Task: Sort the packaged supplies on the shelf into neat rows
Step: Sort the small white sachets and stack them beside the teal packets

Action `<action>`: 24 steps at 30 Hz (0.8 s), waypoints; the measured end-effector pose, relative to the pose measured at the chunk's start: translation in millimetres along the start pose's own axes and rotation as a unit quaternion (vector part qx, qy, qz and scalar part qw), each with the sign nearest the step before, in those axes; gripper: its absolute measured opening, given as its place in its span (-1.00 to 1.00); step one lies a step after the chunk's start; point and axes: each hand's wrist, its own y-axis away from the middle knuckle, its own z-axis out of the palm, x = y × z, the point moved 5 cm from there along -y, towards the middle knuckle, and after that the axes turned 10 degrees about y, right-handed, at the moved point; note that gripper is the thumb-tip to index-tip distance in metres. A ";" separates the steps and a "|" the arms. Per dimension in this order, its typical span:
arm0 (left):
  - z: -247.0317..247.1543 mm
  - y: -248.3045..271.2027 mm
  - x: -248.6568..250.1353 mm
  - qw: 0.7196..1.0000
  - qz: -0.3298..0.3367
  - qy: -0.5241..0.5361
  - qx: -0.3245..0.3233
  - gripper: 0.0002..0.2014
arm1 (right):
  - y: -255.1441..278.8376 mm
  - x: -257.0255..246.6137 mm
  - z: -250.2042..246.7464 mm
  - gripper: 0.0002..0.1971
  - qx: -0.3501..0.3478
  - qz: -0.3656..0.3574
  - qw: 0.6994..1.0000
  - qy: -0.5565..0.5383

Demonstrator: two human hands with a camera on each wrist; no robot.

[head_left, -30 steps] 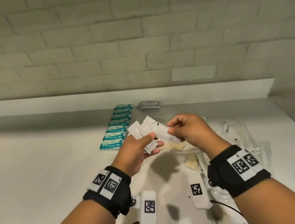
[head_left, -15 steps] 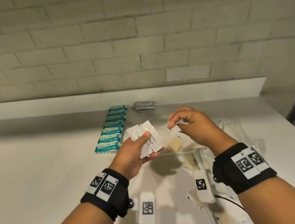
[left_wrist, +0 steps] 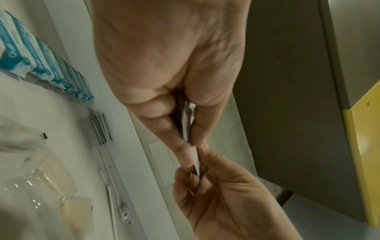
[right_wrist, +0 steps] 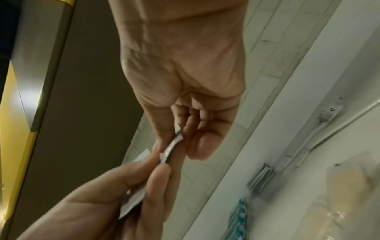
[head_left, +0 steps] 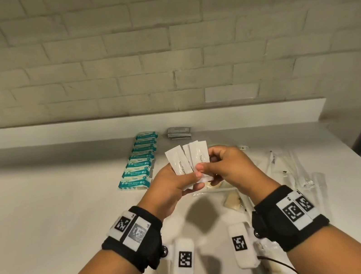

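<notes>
Both our left hand (head_left: 171, 186) and right hand (head_left: 230, 166) pinch a fan of white toothpaste sachets (head_left: 188, 161) above the shelf (head_left: 45, 219), beside the teal packet row (head_left: 140, 160).

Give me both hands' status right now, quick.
Left hand: closed on a fan of white toothpaste sachets, thumb on top.
Right hand: pinching the rightmost sachet of that fan between thumb and fingers.
</notes>
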 end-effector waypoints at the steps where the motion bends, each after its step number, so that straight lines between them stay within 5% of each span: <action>1: -0.9 0.5 -0.2 1.000 -0.009 0.011 0.001 -0.71 | 0.3 -0.1 -1.0 -0.90 0.005 0.008 1.000 0.001; 9: -13.8 -1.6 2.6 0.993 -0.047 0.103 0.028 -0.71 | -1.3 4.5 -34.5 -0.79 0.090 0.036 0.995 -0.019; 13: -20.4 -4.0 0.4 0.990 -0.046 0.115 0.063 -0.85 | 1.8 -2.0 -41.1 -0.71 0.080 0.028 0.994 -0.076; 17: -16.6 -6.0 1.6 0.996 -0.019 0.072 0.049 -0.72 | 3.0 -12.1 -38.9 -0.80 0.060 0.019 0.995 -0.081; 21: -16.8 -7.9 0.1 0.998 -0.024 0.028 0.050 -0.75 | 2.3 -26.8 -41.7 -0.98 0.080 -0.038 0.990 0.114; 24: -11.0 -7.3 1.2 0.999 -0.028 0.015 0.010 -0.76 | 4.9 -42.6 -24.6 -0.93 -0.009 -0.096 0.943 0.319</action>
